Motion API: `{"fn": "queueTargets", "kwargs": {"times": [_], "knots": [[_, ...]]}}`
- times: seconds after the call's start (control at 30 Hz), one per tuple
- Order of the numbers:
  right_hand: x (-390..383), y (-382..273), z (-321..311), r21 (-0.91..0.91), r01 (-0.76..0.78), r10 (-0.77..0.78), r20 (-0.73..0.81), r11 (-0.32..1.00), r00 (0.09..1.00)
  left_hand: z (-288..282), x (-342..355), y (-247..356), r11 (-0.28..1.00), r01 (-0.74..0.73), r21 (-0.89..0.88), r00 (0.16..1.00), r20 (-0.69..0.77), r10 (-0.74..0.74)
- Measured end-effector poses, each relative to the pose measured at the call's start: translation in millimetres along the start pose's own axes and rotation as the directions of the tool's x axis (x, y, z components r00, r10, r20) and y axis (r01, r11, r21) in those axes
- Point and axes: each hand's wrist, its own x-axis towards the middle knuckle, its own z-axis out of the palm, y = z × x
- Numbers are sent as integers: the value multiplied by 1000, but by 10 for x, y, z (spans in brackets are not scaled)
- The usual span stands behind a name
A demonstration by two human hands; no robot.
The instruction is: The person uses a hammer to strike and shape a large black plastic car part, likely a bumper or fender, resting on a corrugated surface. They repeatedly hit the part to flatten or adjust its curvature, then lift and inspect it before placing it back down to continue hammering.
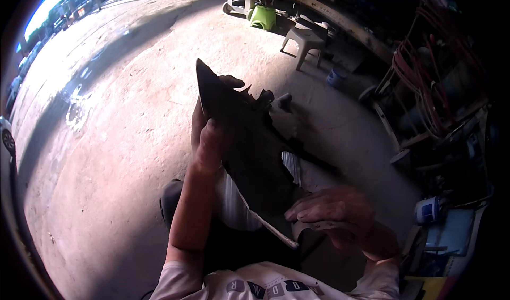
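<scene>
One dark, jagged plastic panel (249,151) stood tilted between my hands. My left hand (210,135) was closed around its upper edge, thumb on the near face. My right hand (329,209) lay flat, fingers extended, on its lower end. Beyond my left hand spread concrete floor (122,140); past the right stood a white plastic stool (305,40).

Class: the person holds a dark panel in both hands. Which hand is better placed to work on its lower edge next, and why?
Probably the right hand: its fingers lie flat at the dark panel's lower edge, while the left hand grips the upper part, steadying it.
</scene>
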Motion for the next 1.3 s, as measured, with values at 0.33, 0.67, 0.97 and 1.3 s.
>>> {"fn": "queueTargets", "kwargs": {"times": [0.33,0.67,0.97,1.3], "knots": [[148,184,178,-97,68,-54,138,993,989,-701,149,613,970,82,227,895,412,-172],[176,243,609,-178,153,-91,312,972,946,-905,-674,964,928,104,358,992,30,-123],[278,213,523,-167,103,-42,333,981,942,-1207,-135,1014,982,-1,188,790,602,-115],[184,42,343,-156,-71,100,184,985,978,-863,87,440,974,133,-185,663,747,51]]}}
